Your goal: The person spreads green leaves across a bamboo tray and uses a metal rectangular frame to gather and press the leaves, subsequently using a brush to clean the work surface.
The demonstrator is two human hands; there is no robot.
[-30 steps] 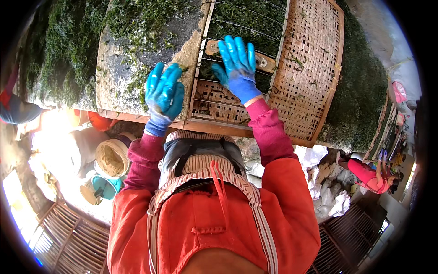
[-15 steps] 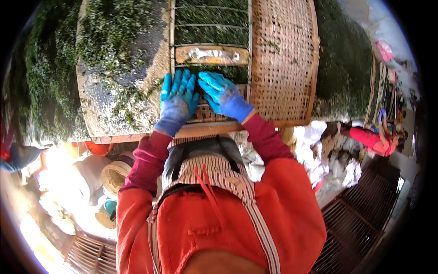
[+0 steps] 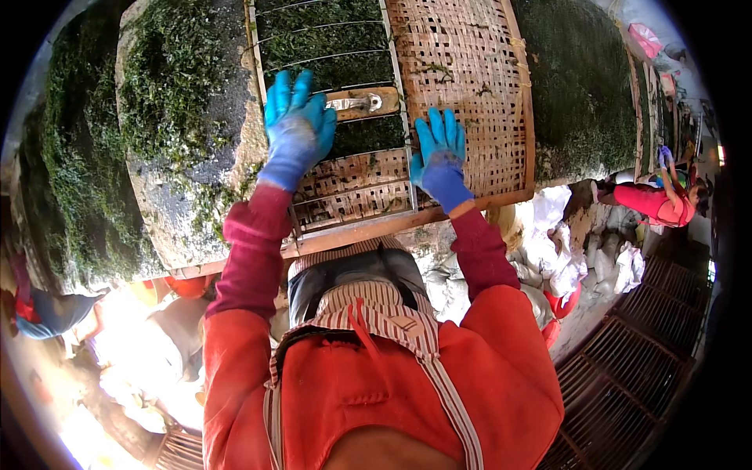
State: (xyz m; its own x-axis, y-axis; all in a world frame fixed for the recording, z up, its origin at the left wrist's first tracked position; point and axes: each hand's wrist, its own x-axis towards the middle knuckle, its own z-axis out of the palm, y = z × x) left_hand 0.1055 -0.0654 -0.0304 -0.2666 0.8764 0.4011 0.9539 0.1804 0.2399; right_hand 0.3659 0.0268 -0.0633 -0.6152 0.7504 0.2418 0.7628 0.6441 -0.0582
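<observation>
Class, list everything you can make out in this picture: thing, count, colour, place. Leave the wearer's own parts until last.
leafy matter: uncounted, green, left, centre and right
wire-barred frame: one, pale, centre
wooden block: one, tan, centre
woven tray: one, light brown, centre to right
crumpled bags: several, mostly white, right of the wearer
slatted racks: at least two, brown, lower left and lower right
pink bundle: one, pink, upper right
co-workers: at least two, red and blue clothing, right and left edges
striped apron: one, pale and brownish, on the wearer
red top: one, red, on the wearer
left hand: one, blue glove, at the frame's left side
right hand: one, blue glove, at the frame's right side
</observation>
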